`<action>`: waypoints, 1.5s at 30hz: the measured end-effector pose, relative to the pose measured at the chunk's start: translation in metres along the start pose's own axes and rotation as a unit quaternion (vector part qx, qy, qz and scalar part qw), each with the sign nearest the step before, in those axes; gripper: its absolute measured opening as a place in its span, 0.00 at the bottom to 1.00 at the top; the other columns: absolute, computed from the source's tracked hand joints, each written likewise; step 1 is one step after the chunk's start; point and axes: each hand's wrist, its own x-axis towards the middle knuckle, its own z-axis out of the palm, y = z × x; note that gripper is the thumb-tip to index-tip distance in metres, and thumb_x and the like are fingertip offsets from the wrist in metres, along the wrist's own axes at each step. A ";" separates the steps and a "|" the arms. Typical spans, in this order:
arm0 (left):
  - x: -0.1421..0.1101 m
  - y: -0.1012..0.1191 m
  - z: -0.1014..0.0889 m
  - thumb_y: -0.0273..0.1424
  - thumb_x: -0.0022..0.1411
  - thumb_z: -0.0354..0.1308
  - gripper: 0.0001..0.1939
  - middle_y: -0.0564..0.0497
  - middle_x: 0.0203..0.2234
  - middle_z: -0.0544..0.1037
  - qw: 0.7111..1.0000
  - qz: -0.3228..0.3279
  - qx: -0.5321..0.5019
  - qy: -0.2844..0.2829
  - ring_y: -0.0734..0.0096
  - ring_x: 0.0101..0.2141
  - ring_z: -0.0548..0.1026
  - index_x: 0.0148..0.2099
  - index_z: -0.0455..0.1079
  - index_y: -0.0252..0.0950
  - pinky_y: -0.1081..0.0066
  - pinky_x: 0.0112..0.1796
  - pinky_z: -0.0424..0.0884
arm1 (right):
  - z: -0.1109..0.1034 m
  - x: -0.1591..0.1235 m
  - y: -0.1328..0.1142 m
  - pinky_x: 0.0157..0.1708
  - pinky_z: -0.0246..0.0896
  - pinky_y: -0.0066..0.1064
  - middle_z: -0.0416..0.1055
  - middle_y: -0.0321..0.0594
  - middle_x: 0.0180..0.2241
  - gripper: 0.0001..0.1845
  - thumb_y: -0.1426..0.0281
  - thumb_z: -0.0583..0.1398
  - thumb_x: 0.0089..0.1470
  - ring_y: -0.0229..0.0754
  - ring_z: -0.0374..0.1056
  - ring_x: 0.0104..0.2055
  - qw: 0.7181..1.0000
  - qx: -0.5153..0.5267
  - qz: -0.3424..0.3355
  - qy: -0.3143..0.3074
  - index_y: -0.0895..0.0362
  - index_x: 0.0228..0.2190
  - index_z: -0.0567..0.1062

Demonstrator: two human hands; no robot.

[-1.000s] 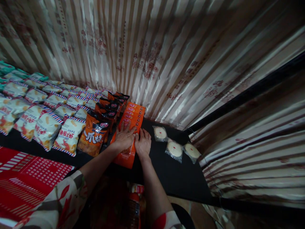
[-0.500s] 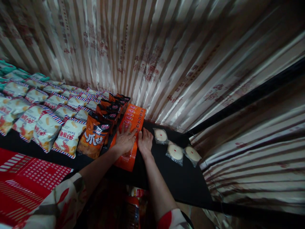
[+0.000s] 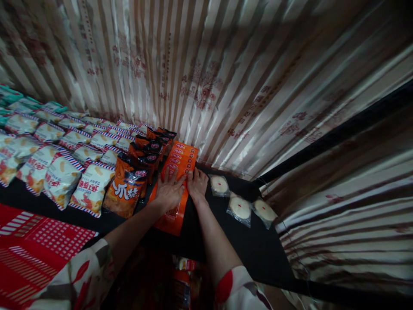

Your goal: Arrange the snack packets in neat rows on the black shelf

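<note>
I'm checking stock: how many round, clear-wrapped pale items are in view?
3: the left item, nearest the right hand; the middle item; the far-right item. Others could be hidden.

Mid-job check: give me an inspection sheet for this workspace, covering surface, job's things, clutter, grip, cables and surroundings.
Surface: black tabletop, dimly lit.
Job's things: flat orange packs, overlapping; count unclear.
Clutter: rows of white snack bags and orange-and-black bags to the left; three wrapped round discs to the right; red slotted plastic at lower left.
Grip: left hand spread palm down on the packs; right hand at their right edge.
Cables: thin cord or wire near the table's right end; which, I cannot tell.
Surroundings: striped, printed curtain behind; dark slanting bar to the right.
</note>
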 end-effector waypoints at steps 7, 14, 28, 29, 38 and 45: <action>0.001 -0.001 0.001 0.39 0.66 0.38 0.24 0.52 0.63 0.55 1.000 0.004 -0.003 0.002 0.52 0.63 0.41 0.63 0.53 0.48 0.42 0.57 0.41 | -0.001 0.000 -0.002 0.49 0.49 0.40 0.65 0.51 0.50 0.27 0.59 0.46 0.60 0.51 0.55 0.52 1.000 0.006 0.014 -0.002 0.60 0.53 0.67; 0.000 -0.001 0.001 0.39 0.65 0.39 0.24 0.52 0.63 0.55 1.000 -0.001 -0.008 0.009 0.52 0.63 0.41 0.63 0.53 0.48 0.42 0.57 0.40 | 0.003 0.001 0.001 0.49 0.49 0.40 0.66 0.51 0.49 0.27 0.59 0.45 0.60 0.50 0.56 0.52 1.000 0.012 0.003 0.005 0.59 0.53 0.66; -0.001 -0.001 0.001 0.38 0.65 0.39 0.25 0.53 0.62 0.55 1.000 0.002 -0.005 0.006 0.53 0.63 0.41 0.63 0.52 0.48 0.43 0.58 0.39 | 0.006 0.002 0.003 0.50 0.49 0.41 0.65 0.50 0.49 0.27 0.58 0.45 0.60 0.49 0.56 0.53 1.000 0.015 0.003 0.019 0.58 0.55 0.65; -0.001 -0.001 0.001 0.39 0.65 0.39 0.25 0.53 0.62 0.55 1.000 0.001 -0.005 0.004 0.53 0.63 0.40 0.64 0.52 0.48 0.43 0.58 0.39 | 0.006 0.002 0.004 0.51 0.48 0.41 0.65 0.50 0.49 0.27 0.58 0.45 0.60 0.49 0.56 0.53 1.000 0.016 0.003 0.018 0.58 0.55 0.65; -0.001 -0.001 0.000 0.38 0.65 0.39 0.24 0.52 0.63 0.54 1.000 0.008 -0.002 0.013 0.51 0.63 0.40 0.63 0.54 0.47 0.42 0.57 0.40 | 0.007 0.002 0.004 0.50 0.49 0.40 0.65 0.49 0.49 0.28 0.57 0.45 0.59 0.49 0.56 0.52 1.000 0.018 0.006 0.017 0.56 0.56 0.63; -0.002 -0.001 0.001 0.39 0.65 0.39 0.24 0.53 0.62 0.55 1.000 -0.001 -0.006 0.013 0.52 0.63 0.40 0.63 0.53 0.49 0.42 0.58 0.39 | 0.007 0.002 0.004 0.51 0.48 0.41 0.65 0.48 0.49 0.28 0.57 0.45 0.59 0.48 0.56 0.53 1.000 0.022 -0.005 0.019 0.55 0.56 0.63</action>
